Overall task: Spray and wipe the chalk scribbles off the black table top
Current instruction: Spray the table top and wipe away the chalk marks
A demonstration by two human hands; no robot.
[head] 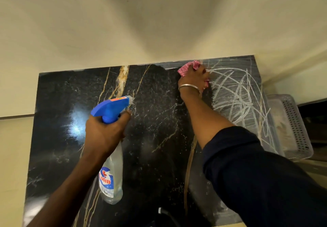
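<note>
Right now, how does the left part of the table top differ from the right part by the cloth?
The left part is glossy black, free of chalk, and shows a light glare; the right part is dull and covered in white chalk scribbles. The right hand presses the pink cloth at their border. Both share gold-veined black marble.

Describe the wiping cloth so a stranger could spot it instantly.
Find the black marble-patterned table top and follow it to its far edge by the cream wall. There the right hand presses a crumpled pink cloth beside the white chalk scribbles, the only pink fabric here.
</note>
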